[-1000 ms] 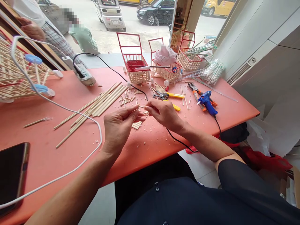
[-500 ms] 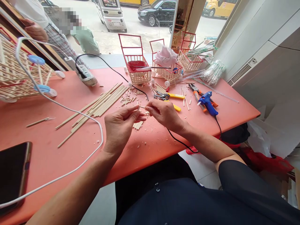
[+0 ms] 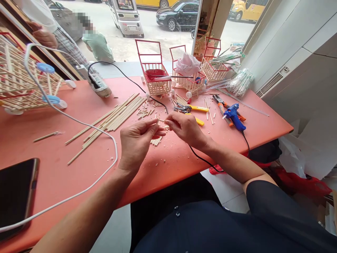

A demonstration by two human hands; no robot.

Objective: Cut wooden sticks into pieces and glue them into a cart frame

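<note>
Head view; left hand (image 3: 137,142) and right hand (image 3: 187,128) meet over the middle of the orange table (image 3: 52,168), fingertips nearly touching; both pinch a short wooden stick piece (image 3: 159,121) between thumb and forefinger, left hand on one end, right on the other; the piece is held just above the tabletop, roughly level, too small to tell more; other fingers of both hands curled loosely.

Just under the hands lies a small heap of cut stick bits (image 3: 157,141), with sawdust crumbs around; left of that a fan of long wooden sticks (image 3: 116,116) lying diagonally; one single stick (image 3: 46,136) lies apart further left.

A black cable (image 3: 158,102) runs from the power strip (image 3: 98,84) across the table, passes under the right wrist and goes on to the blue glue gun (image 3: 233,116) lying on its side at right; orange-handled pliers (image 3: 219,102) are just beside the gun; yellow-handled cutters (image 3: 191,109) are just beyond the right hand.

At the far edge stand three miniature stick carts (image 3: 155,82) with red frames; the middle one has a white cloth (image 3: 186,63) on it; a bundle of wrapped sticks (image 3: 239,82) lies at far right.

Left side: larger stick cart (image 3: 18,88) with blue wheels; a white cable (image 3: 79,123) loops across the table; a dark phone (image 3: 15,193) lies at the near left edge.

Another person's hand (image 3: 43,35) shows at top left, well apart.
</note>
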